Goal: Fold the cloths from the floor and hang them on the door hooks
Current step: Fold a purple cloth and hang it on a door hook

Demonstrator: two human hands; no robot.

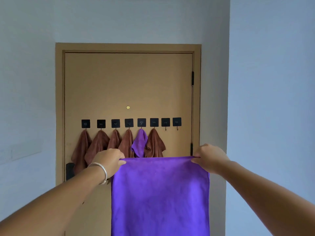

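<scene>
A purple cloth (160, 196) hangs flat in front of me, stretched by its top edge. My left hand (109, 160) pinches its upper left corner and my right hand (208, 157) pinches its upper right corner. Behind it stands a tan door (127, 82) with a row of black square hooks (129, 123). Several brown cloths (98, 143) and one purple cloth (140, 143) hang on the left hooks. The two rightmost hooks (165, 122) (177, 122) are bare.
A black door handle (69, 171) shows at the door's left edge, partly behind my left arm. Black hinges (192, 78) run down the right edge. Pale blue walls flank the door, and the right wall juts forward.
</scene>
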